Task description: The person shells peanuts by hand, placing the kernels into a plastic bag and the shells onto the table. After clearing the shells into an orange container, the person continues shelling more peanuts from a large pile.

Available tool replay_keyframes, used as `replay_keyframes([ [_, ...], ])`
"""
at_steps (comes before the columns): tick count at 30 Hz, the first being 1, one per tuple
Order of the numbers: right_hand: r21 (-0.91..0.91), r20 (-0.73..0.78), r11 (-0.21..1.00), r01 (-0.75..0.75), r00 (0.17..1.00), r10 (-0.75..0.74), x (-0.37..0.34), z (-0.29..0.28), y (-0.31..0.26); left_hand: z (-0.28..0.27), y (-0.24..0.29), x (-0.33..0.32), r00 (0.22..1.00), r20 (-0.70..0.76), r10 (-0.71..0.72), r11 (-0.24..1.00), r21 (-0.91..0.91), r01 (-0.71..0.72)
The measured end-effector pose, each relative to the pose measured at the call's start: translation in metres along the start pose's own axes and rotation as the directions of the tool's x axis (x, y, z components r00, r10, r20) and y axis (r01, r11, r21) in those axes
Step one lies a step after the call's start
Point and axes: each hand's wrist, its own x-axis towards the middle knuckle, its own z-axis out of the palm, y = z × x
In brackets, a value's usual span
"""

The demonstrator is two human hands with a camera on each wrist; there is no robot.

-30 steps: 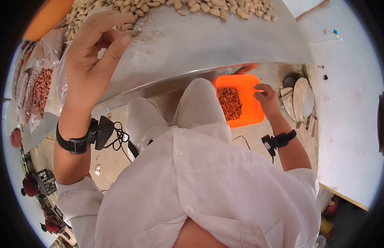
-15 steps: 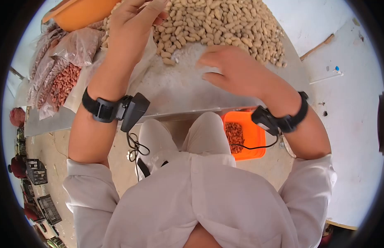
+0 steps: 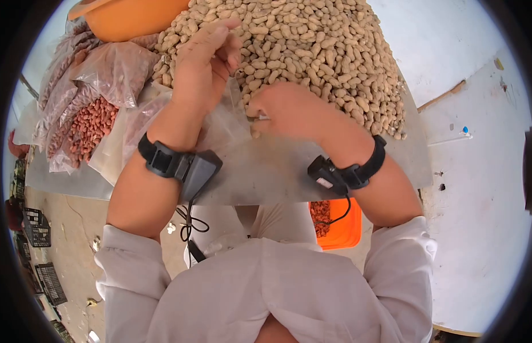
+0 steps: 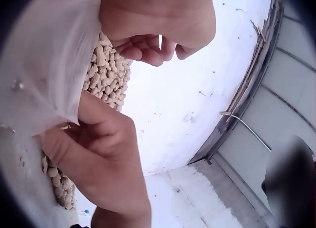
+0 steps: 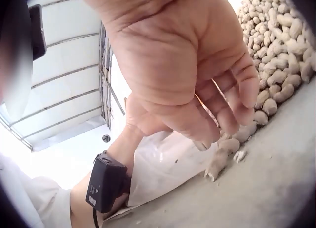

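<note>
Unshelled peanuts (image 3: 329,63) lie in a large pile on the metal table. My left hand (image 3: 206,68) is raised over the pile's near left side, its fingers loosely bent, with nothing visible between them in the left wrist view. Beneath it lies a clear plastic bag (image 3: 226,123). My right hand (image 3: 292,111) is low at the pile's near edge, palm down. In the right wrist view its relaxed fingers hang beside a few peanuts (image 5: 224,151) and a small broken shell (image 5: 240,155) on the tabletop.
Clear bags (image 3: 114,66) of reddish shelled peanuts (image 3: 93,126) stand at the left, beside an orange basin (image 3: 131,20). Below the table edge, an orange bin (image 3: 343,226) holds reddish-brown bits. A white wall (image 3: 477,171) borders the right side. Black crates (image 3: 37,226) stand at the far left.
My right hand has come up from beside the orange bin to the peanut pile. My left hand stays raised over the pile's left side. The head view has tilted up, showing more of the pile.
</note>
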Motion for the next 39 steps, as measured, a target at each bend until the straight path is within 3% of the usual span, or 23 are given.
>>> replay_keyframes([
  [9, -0.059, 0.001, 0.994, 0.091, 0.996, -0.091, 0.000, 0.021, 0.002, 0.008, -0.012, -0.008, 0.986, 0.145, -0.078, 0.932, 0.362, 0.021],
  [12, -0.003, -0.012, 1.000, 0.031, 0.999, -0.031, -0.010, 0.016, 0.008, 0.008, -0.013, -0.007, 0.979, 0.186, -0.086, 0.918, 0.397, 0.005],
  [15, 0.056, -0.131, 0.998, 0.036, 0.991, -0.029, -0.020, 0.001, 0.019, -0.003, -0.018, 0.001, 0.985, 0.168, -0.049, 0.910, 0.414, -0.025],
  [18, 0.051, -0.288, 0.988, -0.143, 0.945, 0.152, -0.012, -0.025, 0.047, -0.005, -0.017, 0.000, 0.991, 0.126, -0.054, 0.921, 0.391, 0.000],
  [23, -0.197, -0.455, 0.929, -0.312, 0.869, 0.195, 0.019, -0.023, 0.108, -0.001, -0.011, -0.008, 0.983, 0.162, -0.082, 0.908, 0.418, 0.007],
  [29, -0.276, -0.242, 0.902, -0.332, 0.932, 0.269, 0.021, -0.029, 0.101, 0.004, -0.013, -0.013, 0.986, 0.160, -0.039, 0.889, 0.457, -0.038],
  [32, -0.192, -0.519, 0.956, -0.224, 0.850, 0.095, 0.005, -0.038, 0.082, 0.007, -0.008, -0.016, 0.964, 0.205, -0.171, 0.815, 0.579, 0.021],
  [34, 0.228, -0.571, 0.966, -0.123, 0.786, 0.235, -0.009, -0.046, 0.054, 0.009, -0.013, -0.017, 0.976, 0.180, -0.125, 0.817, 0.577, -0.001],
  [36, 0.563, -0.549, 0.826, 0.035, 0.763, 0.341, -0.018, -0.043, 0.036, 0.012, -0.018, -0.017, 0.983, 0.152, -0.104, 0.829, 0.559, 0.001],
  [39, 0.853, -0.460, 0.450, 0.265, 0.789, 0.407, -0.023, -0.022, 0.030, 0.016, -0.019, -0.022, 0.981, 0.135, -0.139, 0.857, 0.512, 0.051],
])
